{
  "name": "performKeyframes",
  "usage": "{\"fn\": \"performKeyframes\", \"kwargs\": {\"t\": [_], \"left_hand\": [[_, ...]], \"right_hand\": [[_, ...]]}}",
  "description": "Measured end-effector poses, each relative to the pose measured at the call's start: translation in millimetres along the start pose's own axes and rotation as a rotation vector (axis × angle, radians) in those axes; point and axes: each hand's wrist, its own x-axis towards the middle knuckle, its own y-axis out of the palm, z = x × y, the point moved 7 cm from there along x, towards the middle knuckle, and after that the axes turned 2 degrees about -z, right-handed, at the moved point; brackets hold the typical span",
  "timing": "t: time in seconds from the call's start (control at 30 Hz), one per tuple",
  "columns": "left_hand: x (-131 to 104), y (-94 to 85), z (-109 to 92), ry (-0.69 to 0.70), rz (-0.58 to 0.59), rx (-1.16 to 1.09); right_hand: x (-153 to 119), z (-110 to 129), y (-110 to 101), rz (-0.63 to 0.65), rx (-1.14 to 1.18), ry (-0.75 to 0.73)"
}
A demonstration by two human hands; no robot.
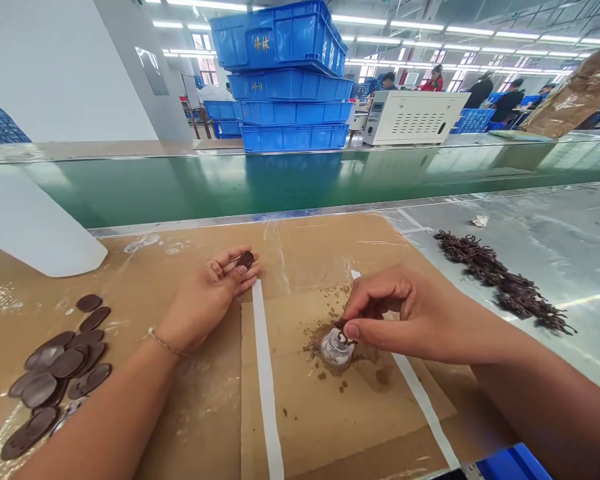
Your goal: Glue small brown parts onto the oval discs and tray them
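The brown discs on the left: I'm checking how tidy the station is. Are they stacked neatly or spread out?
Spread out. The discs lie in a loose, overlapping scatter on the cardboard, not a stack.

Factory assembly hall

A green conveyor belt [260, 183] is seen; behind it, stacked blue crates [287, 80] and seated workers [433, 80] are lit by ceiling strip lights [480, 30].

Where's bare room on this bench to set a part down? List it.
Free: the cardboard sheet between its two white tape strips, below the small clear jar; the grey tabletop above the dark twiggy heap. Crowded: the dark oval discs at far left, and around the right hand.
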Motion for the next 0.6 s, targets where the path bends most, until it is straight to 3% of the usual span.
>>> {"fn": "performKeyframes", "kwargs": {"t": [0.17, 0.4, 0.6], "left_hand": [[2.6, -2.7, 0.0, -0.004, -0.026, 0.017], [3.1, -1.0, 6.2, 0.020, 0.046, -0.012], [1.9, -0.2, 2.0, 0.003, -0.014, -0.033]], "right_hand": [[-0.8, 5.9, 5.4, 0.010, -0.044, -0.037], [-1.6, 5.7, 7.9, 0.022, -0.078, -0.034], [-1.0, 4.5, 7.8, 0.002, -0.085, -0.035]]}}
